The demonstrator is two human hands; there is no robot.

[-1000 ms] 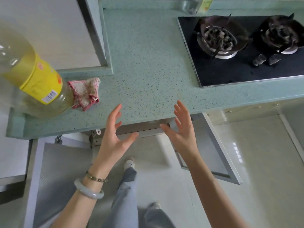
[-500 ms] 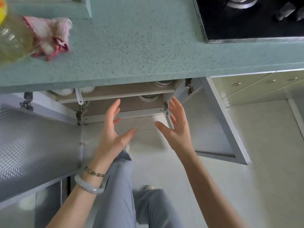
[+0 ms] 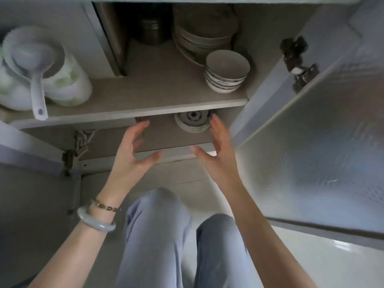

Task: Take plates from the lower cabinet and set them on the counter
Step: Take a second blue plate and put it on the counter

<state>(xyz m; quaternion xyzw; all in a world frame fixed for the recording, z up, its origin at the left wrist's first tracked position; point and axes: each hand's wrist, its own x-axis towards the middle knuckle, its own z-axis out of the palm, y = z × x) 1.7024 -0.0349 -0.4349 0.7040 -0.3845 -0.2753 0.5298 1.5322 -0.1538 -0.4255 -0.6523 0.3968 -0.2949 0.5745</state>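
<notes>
I am reaching both hands toward cabinet shelf (image 3: 128, 114). Grip of left hand (image 3: 133, 156) and right hand (image 3: 221, 156) apart, fingers (image 3: 143, 126) spread, holding nothing. Palms facing each other below shelf front edge, spacing likely anticipating plate width. At shelf rear, plate stack (image 3: 204, 41) sitting; nearer shelf front, bowl stack (image 3: 227, 71) sitting. Just under shelf, patterned dish (image 3: 192, 123) lying near right fingertips (image 3: 215, 121); contact unclear.

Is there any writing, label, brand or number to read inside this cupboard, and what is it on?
No text can be read in this view.
The patterned dish on the lower shelf bears blue markings, a pattern and not letters.
The dark canister at the back is too dim and blurred to show any label.
The stacked plates and bowls look plain.
</notes>
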